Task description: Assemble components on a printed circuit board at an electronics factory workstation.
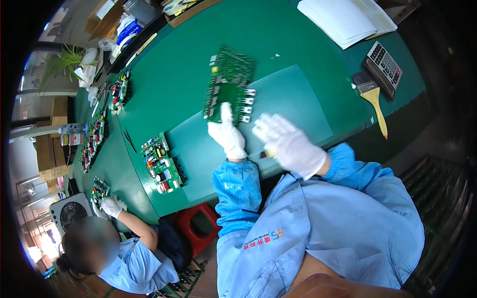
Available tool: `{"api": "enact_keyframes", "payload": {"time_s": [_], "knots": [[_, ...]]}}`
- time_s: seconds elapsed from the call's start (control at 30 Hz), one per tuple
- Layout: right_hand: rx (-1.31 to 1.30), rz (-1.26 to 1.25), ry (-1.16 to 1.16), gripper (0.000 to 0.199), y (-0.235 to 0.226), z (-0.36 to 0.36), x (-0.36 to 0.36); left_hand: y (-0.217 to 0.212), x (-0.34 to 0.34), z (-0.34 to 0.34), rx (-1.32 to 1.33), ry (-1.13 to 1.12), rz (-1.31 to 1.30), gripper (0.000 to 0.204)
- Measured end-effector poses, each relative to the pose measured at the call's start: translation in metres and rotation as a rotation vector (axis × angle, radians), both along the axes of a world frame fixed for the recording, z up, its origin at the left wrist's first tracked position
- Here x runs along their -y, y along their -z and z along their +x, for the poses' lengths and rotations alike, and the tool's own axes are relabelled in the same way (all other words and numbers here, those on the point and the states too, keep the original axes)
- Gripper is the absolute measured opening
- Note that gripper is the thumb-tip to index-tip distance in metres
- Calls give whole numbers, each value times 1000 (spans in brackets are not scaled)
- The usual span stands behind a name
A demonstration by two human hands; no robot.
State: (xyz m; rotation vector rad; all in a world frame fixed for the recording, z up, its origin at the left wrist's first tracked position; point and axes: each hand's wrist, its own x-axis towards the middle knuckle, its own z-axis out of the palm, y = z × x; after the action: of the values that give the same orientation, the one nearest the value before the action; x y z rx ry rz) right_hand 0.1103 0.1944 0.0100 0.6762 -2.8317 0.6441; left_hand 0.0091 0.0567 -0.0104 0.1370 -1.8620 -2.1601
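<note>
Green tabletop (174, 74); clock centred on the held circuit board (229, 84), 12 = top of view. Near edge slants from 7 round to 3, left forearm crossing it. Room to move: 12 to 2, plain green up to the paper stack (338, 22). Translucent sheet (303, 109) spreads 4 to 7, partly under the hands. Tighter at 3: calculator (383, 69) plus brush (369, 89), its handle pointing out over the near edge. Second board (161, 164) sits at 7, well apart from the held one.

Left hand (227, 136), white glove, grasps the held board by its lower end; board extends toward 12 from it. Board's blurred, can't tell if it's lifted. Right hand (292, 146), also gloved, fingers stretched out, is at 3 from the left; board is at 10–11 from it, white connectors just beside its fingertips. Small dark-and-yellow item (269, 154) at its palm edge; can't tell if gripped.
</note>
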Motion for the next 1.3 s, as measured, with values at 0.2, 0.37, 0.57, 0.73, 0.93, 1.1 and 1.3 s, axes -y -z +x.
{"api": "enact_keyframes", "payload": {"time_s": [0.2, 0.37, 0.57, 0.73, 0.93, 1.1, 1.3], "knots": [[23, -8, 95, 56, 29, -19, 16, -10, 17, -2, -80, -148, 94, 26], [66, 89, 415, 54, 4, 8, -57, 2, 23, -3, -63, -106, 11, 27], [307, 465, 776, 39, -28, 86, -130, -21, 14, 13, 18, 199, -46, 30], [211, 181, 816, 36, -42, 63, -140, -16, 13, 14, 40, 550, -20, 54], [402, -929, 640, 50, -22, -21, -105, -14, 12, 6, -130, 679, -105, 56], [577, -1241, 434, 60, 0, -42, -92, -11, 10, 5, -21, 707, 44, 43], [429, -1179, 712, 45, -5, -38, -89, -9, 16, 1, 246, 595, 65, 38]]}}
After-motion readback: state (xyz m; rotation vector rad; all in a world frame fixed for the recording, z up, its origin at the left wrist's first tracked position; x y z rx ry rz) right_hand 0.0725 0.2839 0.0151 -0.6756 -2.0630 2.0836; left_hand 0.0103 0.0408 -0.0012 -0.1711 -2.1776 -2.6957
